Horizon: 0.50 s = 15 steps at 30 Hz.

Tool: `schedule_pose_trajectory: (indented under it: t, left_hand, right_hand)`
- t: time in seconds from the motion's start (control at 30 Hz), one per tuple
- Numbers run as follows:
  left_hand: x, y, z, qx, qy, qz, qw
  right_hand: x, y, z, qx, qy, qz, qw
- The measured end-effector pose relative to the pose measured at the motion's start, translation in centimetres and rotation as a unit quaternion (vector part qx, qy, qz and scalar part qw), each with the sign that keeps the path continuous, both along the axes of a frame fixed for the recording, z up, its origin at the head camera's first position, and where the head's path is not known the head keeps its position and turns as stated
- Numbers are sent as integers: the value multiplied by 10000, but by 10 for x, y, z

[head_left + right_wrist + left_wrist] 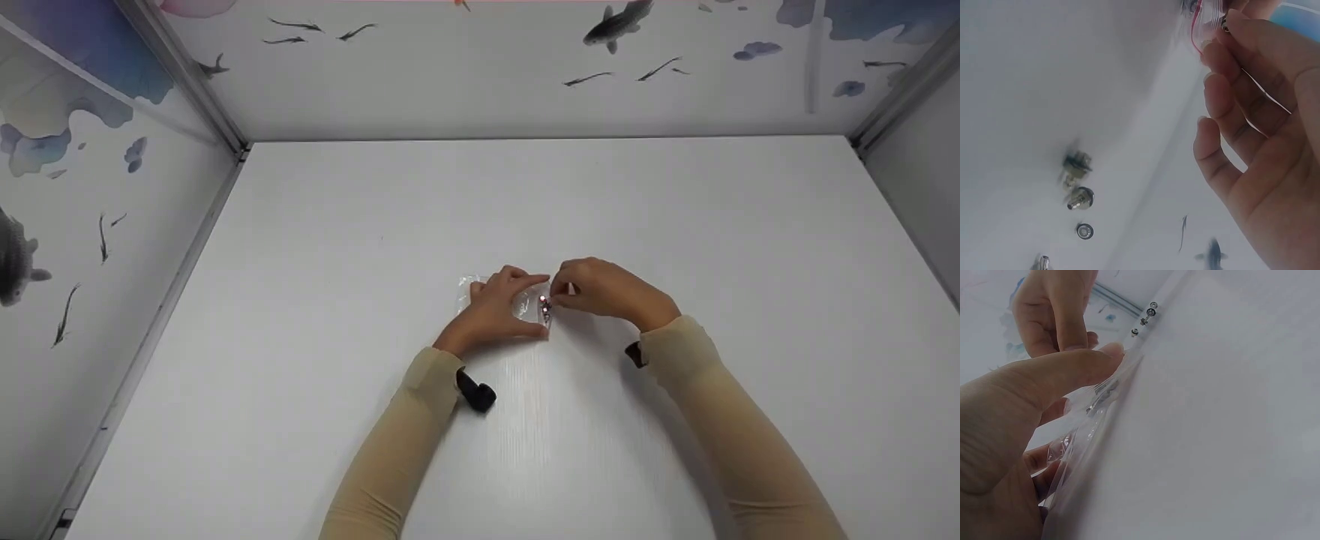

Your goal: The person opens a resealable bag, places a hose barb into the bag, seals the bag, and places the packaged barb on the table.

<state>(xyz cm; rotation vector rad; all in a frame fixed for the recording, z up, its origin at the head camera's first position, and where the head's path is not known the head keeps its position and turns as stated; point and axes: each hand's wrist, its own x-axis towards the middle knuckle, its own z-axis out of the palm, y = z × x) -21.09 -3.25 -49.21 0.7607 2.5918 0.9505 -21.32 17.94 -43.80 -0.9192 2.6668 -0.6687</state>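
A clear plastic zip bag (465, 296) lies under my left hand (493, 304), whose thumb and fingers grip it near its mouth. In the left wrist view, small shiny metal pieces (1107, 387) show through the film of the bag (1095, 422) below the thumb. My right hand (609, 291) is at the right edge of the bag. Between its thumb and index finger, the right wrist view shows a small dark metal ring-like piece (1225, 24), beside the bag's red-lined zip edge (1195, 31). The piece's exact kind cannot be made out.
Several small metal fittings (1081, 198) lie loose near the hands, some blurred. The white table (337, 225) meets a printed back panel (480, 82) and a left side panel (90, 195). Dark wrist-worn devices (477, 394) sit at both cuffs.
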Motion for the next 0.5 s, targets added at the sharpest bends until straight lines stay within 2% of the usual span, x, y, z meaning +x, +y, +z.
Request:
schedule_pose_trajectory:
  t: [0.27, 0.5]
  left_hand:
    - [1, 0, 1, -4, 27, -5, 10000]
    - [0, 0, -1, 1, 64, -39, 10000]
  right_hand:
    - [-1, -4, -3, -20, 192, 81, 9998]
    - [-1, -1, -2, 51, 211, -18, 9998]
